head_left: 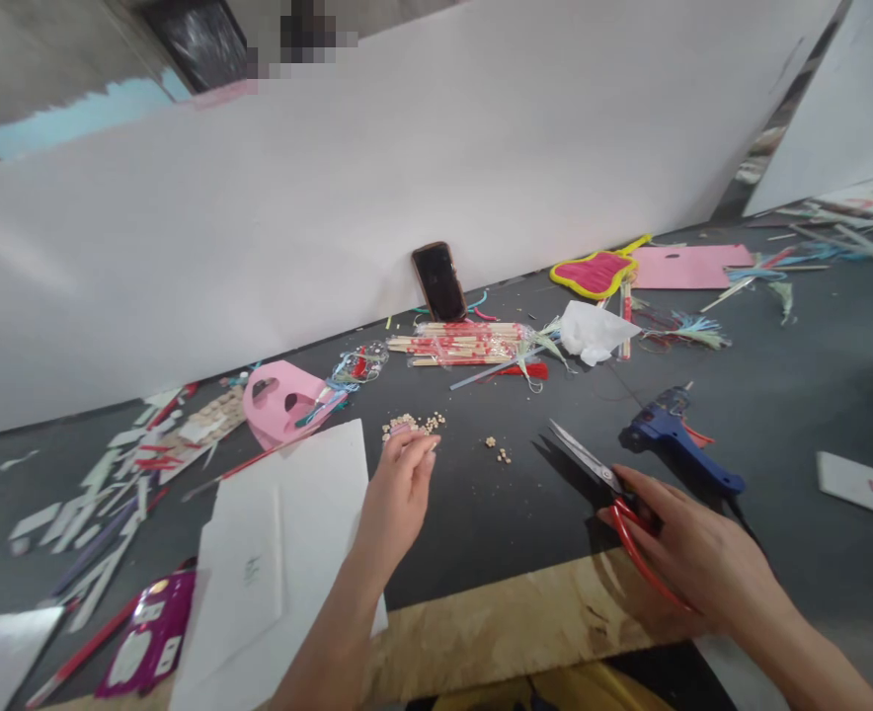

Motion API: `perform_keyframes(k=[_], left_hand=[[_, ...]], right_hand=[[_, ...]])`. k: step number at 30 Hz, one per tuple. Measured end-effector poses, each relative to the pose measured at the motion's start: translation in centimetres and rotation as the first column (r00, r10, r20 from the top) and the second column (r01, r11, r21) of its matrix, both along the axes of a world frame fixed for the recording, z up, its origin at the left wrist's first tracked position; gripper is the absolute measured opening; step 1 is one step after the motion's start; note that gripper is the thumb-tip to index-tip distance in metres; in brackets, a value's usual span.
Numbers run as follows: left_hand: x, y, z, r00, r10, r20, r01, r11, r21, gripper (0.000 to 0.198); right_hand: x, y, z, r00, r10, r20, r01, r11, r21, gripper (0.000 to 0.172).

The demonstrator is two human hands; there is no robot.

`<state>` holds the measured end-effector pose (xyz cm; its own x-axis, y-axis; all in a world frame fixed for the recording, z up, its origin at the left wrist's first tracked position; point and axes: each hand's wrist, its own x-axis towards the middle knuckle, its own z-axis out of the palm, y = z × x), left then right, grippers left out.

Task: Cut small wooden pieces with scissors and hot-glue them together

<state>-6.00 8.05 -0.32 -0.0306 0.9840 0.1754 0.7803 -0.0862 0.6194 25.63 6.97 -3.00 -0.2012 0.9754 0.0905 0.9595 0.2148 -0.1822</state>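
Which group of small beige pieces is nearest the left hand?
The larger group, right by the left hand; the smaller, sparse group lies apart, toward the scissors.

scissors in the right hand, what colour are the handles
The handles are red, seen best in the head view.

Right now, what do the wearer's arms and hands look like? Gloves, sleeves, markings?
Left hand and right hand: bare, no gloves. Left forearm and right forearm: no sleeves in view. I can make out no watch, bracelet, cable or marking on either.
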Motion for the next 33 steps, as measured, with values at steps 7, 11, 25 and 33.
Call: perform_keyframes(k=[7, 11, 25, 33], left_hand=[[-0.9, -3.6, 0.0, 0.94, 0.152, 0.306, -0.12, 0.985, -0.121, 0.028], [-0.1, -4.8, 0.1, 0.911, 0.168, 0.377, -0.12, 0.982, -0.148, 0.025], [-0.2, -6.6, -0.3, 0.754, 0.268, 0.6, -0.118, 0.953, -0.278, 0.032], [1.4, -5.8, -0.5, 0.565, 0.22, 0.795, 0.035, 0.956, -0.29, 0.03]], right_hand=[[-0.6, 0.5, 1.9, 0.97, -0.042, -0.239, 0.043, 0.999, 0.001, 0.052], [-1.2, 0.4, 2.2, 0.963, 0.013, -0.268, -0.013, 1.0, -0.001, 0.049], [-3.5, -0.7, 2.7, 0.97, 0.201, 0.136, -0.176, 0.969, -0.174, 0.028], [-4.9, -1.0, 3.4, 0.954, 0.215, -0.211, -0.253, 0.952, -0.174, 0.038]])
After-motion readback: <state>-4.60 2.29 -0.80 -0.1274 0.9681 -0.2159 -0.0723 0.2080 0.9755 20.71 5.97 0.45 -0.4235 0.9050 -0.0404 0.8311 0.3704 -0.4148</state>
